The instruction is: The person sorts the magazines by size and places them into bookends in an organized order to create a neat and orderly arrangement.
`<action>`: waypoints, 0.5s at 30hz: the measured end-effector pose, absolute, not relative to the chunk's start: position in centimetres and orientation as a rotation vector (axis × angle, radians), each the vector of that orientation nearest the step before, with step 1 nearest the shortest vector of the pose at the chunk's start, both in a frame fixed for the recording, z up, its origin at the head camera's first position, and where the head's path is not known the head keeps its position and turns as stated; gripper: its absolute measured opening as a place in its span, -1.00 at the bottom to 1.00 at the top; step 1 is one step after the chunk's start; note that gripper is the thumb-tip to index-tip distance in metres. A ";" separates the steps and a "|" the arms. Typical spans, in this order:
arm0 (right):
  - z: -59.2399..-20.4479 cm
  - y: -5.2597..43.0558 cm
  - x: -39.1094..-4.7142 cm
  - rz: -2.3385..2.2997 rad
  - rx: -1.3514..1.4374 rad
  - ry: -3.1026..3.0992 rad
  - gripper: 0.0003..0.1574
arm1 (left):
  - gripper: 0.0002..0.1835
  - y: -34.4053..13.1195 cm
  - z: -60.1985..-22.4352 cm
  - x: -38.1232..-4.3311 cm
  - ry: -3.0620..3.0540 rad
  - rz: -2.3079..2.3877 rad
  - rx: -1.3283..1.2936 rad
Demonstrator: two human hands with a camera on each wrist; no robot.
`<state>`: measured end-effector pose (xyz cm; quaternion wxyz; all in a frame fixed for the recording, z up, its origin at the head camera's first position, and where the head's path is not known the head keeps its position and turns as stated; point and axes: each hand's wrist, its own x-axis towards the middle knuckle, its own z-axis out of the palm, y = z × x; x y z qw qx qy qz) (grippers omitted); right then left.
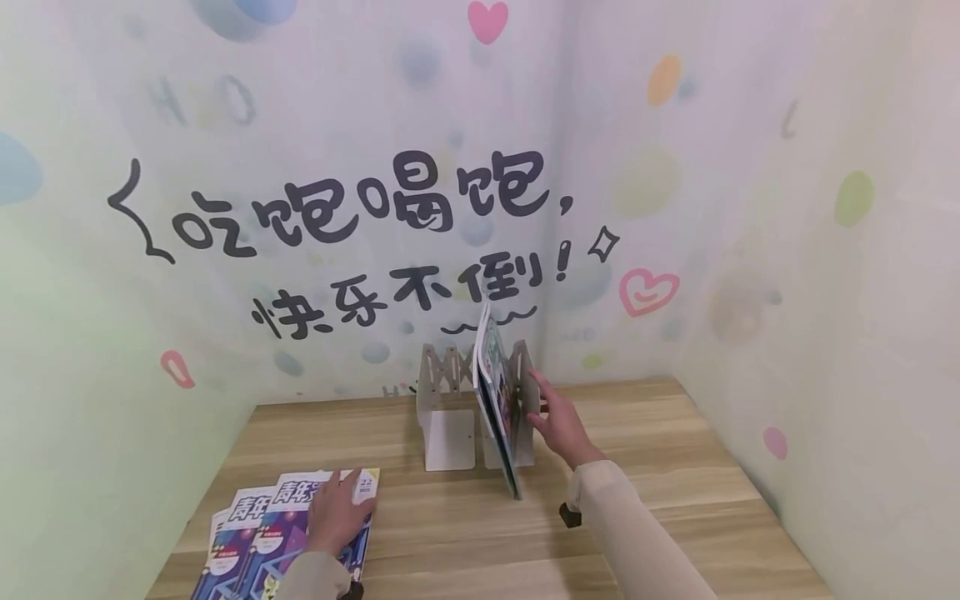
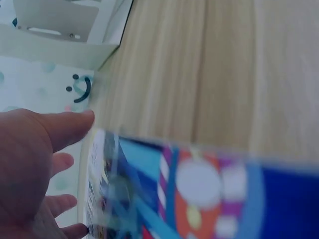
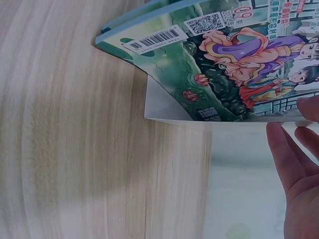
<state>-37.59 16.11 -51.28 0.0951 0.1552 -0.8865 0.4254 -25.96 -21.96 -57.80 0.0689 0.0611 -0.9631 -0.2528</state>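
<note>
My left hand (image 1: 337, 510) lies over the top magazine of a fanned pile of purple-and-blue magazines (image 1: 277, 533) at the table's left front. In the left wrist view its thumb and fingers (image 2: 67, 128) are spread by the blurred cover (image 2: 199, 194). My right hand (image 1: 562, 425) pinches the right side panel of a white metal book rack (image 1: 450, 442), thumb inside and fingers outside. Inside the rack, thin magazines (image 1: 495, 392) stand upright, leaning slightly and jutting forward. The right wrist view shows a green illustrated cover (image 3: 224, 74) with a barcode.
The wood-grain table (image 1: 637, 492) meets a patterned wall (image 1: 360, 108) with large dark lettering behind the rack. Side walls (image 1: 862, 292) close in the table on both sides. Dark wrist bands (image 1: 570, 515) show at both cuffs.
</note>
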 end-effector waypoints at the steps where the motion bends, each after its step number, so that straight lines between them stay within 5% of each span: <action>1: -51.3 16.1 -37.6 1.258 0.458 -2.627 0.08 | -0.29 -22.2 -57.9 -25.8 -2.913 -0.762 0.207; 15: -51.0 16.0 -37.4 1.247 0.420 -2.646 0.09 | -0.22 -24.7 -58.3 -24.6 -2.985 -0.693 0.328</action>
